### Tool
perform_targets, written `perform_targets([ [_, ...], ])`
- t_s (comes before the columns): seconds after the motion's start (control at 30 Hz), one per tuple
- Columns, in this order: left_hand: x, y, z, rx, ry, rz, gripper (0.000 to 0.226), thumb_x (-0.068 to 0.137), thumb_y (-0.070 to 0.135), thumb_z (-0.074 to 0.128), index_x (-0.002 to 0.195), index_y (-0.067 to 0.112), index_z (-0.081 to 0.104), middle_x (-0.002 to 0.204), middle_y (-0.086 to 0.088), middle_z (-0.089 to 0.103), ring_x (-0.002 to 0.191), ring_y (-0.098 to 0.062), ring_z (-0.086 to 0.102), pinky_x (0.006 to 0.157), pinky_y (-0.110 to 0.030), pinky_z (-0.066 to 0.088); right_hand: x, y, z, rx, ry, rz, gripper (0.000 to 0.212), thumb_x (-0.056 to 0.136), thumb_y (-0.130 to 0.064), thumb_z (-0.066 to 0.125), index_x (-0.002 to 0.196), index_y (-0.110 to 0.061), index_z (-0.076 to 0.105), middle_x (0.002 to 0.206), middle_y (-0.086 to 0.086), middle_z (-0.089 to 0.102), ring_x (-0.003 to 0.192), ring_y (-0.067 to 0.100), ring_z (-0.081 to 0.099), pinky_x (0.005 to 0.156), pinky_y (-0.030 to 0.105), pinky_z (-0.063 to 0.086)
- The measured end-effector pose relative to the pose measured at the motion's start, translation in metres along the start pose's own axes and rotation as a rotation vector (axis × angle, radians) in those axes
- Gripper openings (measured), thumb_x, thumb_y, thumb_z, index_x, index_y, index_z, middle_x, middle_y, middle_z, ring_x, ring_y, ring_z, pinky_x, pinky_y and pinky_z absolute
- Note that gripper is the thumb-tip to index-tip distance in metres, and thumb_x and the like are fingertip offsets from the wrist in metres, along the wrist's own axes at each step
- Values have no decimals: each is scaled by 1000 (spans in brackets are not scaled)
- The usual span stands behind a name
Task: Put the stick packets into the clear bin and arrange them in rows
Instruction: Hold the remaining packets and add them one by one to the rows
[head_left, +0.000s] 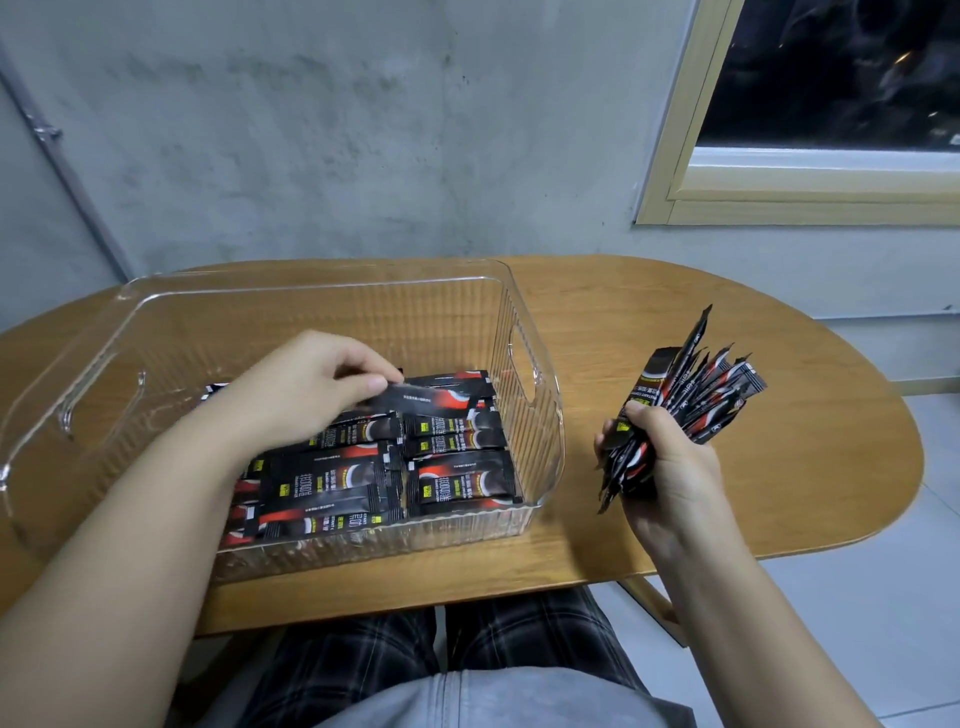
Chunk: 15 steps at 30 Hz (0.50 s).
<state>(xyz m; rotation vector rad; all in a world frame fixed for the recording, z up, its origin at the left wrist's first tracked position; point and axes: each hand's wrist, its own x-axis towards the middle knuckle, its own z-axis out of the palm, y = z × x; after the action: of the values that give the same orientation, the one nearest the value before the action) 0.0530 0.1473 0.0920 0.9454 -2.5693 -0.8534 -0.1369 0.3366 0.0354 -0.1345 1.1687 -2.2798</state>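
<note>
Left hand (306, 384) pinches one stick packet (441, 397) over the clear bin (540, 415) — lay it flush beside the back row. Right hand (665, 467) grip wraps the spare bundle (691, 384).

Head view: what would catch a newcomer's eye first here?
A fanned bundle of stick packets gripped in the right hand, above the wooden table. Next, the left hand pinching one packet inside the clear bin, above the packets laid in rows.
</note>
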Motion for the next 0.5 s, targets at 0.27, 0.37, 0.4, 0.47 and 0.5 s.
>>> perform_targets([
  [0.27,11,0,12,36,-139,-59,25,93,15,57,84,35,70,90,11,71,82,-9,67,78,-24,49,3,3,1,-29,7,30,21,86,5,58,101,-4,48,73,7,54,54,16,60,53,30,52],
  [0.37,16,-7,32,26,-153,-90,27,94,14,55,82,35,66,86,13,69,78,-5,66,76,-24,51,5,3,0,-29,9,36,22,86,5,59,104,-4,48,75,8,54,56,17,60,54,30,51],
  [0.4,18,-7,38,-14,-157,-108,25,94,12,53,84,31,66,82,12,68,73,-3,66,74,-24,52,5,3,-1,-31,13,41,23,86,4,59,105,-3,49,76,8,55,56,17,60,54,30,52],
  [0.47,20,-5,50,-89,-165,-141,22,95,8,50,88,22,66,74,8,67,65,-4,65,69,-27,54,7,4,-3,-38,26,50,24,85,4,60,106,-3,50,79,9,55,58,17,61,54,30,52],
  [0.5,21,-4,56,-112,-163,-158,21,95,8,49,88,20,65,71,7,65,63,-6,64,66,-27,54,7,5,-3,-42,29,52,25,85,3,60,107,-3,50,80,9,56,59,17,61,54,30,53],
])
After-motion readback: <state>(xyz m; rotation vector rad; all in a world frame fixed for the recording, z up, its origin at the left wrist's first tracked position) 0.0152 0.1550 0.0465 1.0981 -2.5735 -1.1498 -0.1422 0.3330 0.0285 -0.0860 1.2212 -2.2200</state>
